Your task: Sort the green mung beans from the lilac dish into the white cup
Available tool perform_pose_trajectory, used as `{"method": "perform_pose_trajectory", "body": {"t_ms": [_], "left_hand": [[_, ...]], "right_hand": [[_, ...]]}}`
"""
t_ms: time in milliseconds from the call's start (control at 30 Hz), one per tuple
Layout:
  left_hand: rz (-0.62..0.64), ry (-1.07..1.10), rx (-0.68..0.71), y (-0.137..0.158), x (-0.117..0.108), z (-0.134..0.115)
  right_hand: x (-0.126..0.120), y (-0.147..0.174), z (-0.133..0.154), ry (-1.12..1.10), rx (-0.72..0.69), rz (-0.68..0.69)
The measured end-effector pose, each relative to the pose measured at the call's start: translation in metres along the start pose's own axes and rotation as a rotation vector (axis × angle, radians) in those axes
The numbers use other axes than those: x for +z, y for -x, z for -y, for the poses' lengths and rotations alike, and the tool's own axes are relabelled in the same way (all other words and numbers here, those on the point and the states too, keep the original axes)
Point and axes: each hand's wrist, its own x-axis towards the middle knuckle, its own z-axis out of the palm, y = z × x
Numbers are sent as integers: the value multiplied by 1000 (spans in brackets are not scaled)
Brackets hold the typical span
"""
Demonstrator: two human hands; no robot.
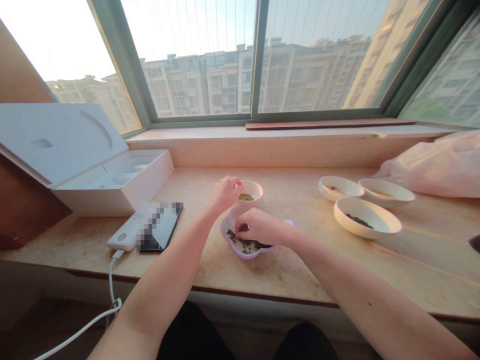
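Observation:
My left hand [226,194] is over the left rim of a small white bowl [256,189] that holds small green grains [245,197]. Its fingers are curled together in a pinch; anything between them is too small to see. Closer to me lies a white dish with a lilac, wavy rim [246,256], holding dark green bean-like grains [247,246]. My right hand [255,226] reaches into this dish, fingertips pinched down among the grains. What the right fingers hold, if anything, is hidden, and the hand covers part of the dish.
Three white bowls stand to the right; the front one [367,217] holds dark pieces. Behind them is a pale plastic bag [438,165]. At left are an open white box [112,185], a phone [163,227] and a white power bank [125,232] with a cable [111,280].

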Motion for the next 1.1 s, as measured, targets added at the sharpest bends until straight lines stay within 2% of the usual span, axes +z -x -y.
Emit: {"method": "perform_pose_trajectory", "body": {"t_ms": [300, 533, 767, 900, 1100], "left_hand": [[-3, -15, -2, 0, -3, -2], [7, -23, 17, -1, -4, -3], [75, 15, 135, 7, -15, -17], [211, 36, 281, 13, -22, -26], [283, 10, 339, 17, -23, -30]], "right_hand": [[-7, 0, -3, -312, -51, -60], [-18, 5, 7, -925, -46, 53], [-30, 12, 9, -1255, -78, -18], [-35, 14, 13, -1370, -122, -100], [-39, 17, 17, -1382, -114, -178]]}}
